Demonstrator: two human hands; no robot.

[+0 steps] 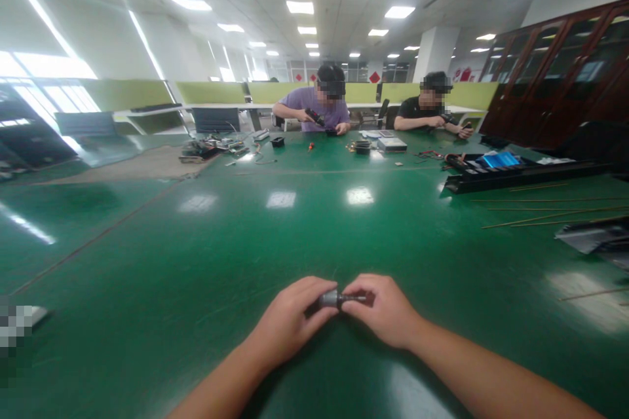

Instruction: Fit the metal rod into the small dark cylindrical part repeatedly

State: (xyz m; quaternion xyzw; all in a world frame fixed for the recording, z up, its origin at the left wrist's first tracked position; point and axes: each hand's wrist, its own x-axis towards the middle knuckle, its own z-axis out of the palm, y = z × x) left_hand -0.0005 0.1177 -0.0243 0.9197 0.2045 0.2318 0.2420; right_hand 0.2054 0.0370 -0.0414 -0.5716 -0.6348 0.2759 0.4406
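My left hand [293,315] is closed around a small grey metal cylinder [329,298], thumb below and fingers above. A thin dark rod [354,298] sticks out to the right, in line with the cylinder. On that rod my right hand [388,311] pinches with thumb and fingertips, close to the cylinder's end. Both hands are just above the green table, near its front middle. The cylinder's left end is hidden in my left hand, and I cannot tell whether rod and cylinder are one piece.
Across the green table [236,229] sit two people [314,101] handling small devices. Electronic parts [211,146] lie at the far left. On the right are black metal housings [511,173], thin rods [545,211] and another dark part [597,236]. A pixelated object [19,324] lies at left.
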